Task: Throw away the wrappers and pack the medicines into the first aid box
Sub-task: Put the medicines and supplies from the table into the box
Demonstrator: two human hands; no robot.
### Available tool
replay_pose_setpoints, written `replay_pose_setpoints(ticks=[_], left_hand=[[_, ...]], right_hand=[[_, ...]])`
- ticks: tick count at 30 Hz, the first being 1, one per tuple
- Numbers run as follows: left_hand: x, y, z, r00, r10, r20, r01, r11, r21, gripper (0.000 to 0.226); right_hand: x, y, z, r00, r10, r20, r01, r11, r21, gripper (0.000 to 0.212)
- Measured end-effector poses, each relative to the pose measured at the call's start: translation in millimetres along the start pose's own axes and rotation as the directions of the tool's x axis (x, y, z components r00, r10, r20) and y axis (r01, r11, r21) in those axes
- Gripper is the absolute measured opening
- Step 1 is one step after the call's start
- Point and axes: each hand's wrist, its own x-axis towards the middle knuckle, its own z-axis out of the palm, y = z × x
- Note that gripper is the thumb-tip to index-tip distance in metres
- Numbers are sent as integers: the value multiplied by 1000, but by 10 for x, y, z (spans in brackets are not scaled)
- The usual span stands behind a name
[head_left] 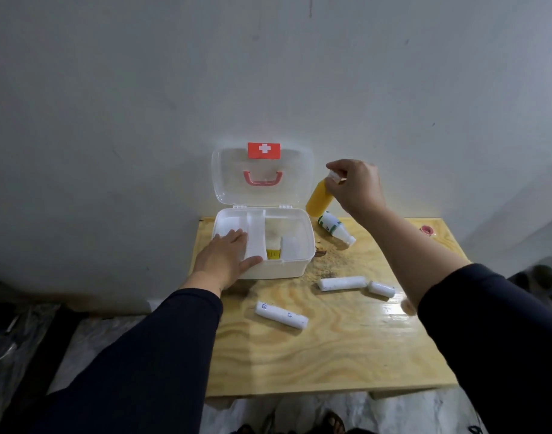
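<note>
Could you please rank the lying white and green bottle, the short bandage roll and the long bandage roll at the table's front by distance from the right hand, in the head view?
From the right hand:
1. White and green bottle, lying just below the hand, beside the box.
2. Short bandage roll, mid-table, right.
3. Long bandage roll, toward the front edge, farthest.

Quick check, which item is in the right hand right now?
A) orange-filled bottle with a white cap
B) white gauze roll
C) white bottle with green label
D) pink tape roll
A: the right hand grips the orange bottle by its white cap, lifted beside the open first aid box, while the white bottle with green label lies on the wooden table.
</note>
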Motion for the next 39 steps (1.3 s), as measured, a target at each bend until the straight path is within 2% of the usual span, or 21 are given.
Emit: replay_pose_setpoints(ticks=[4, 10, 19, 28, 34, 39], left_hand=[[7, 14, -34, 1000, -5, 25, 6, 1000, -28, 77], [-20, -3, -4, 999, -27, -29, 25, 996, -89, 76], [-14, -22, 21, 996, -90, -30, 83, 979, -187, 81], [-52, -3, 4, 996, -12, -88, 0, 991, -135, 78], [-48, -12, -2, 998, -7, -64, -1, 991, -133, 80], [-10, 9, -120, 999, 34, -26, -35, 999, -38, 76]], right_hand=[[2, -151, 128, 997, -32, 71, 32, 999, 0, 32], [-164, -126, 475, 978, -21, 208, 26, 999, -21, 33], [-59, -130, 639, 972, -64, 228, 84, 994, -76, 34], [-168, 95, 818, 952, -5, 306, 50, 989, -142, 35], [-272, 166, 968, 936, 14, 353, 32, 992, -126, 36], [-233, 187, 851, 914, 8, 406, 23, 997, -71, 42]])
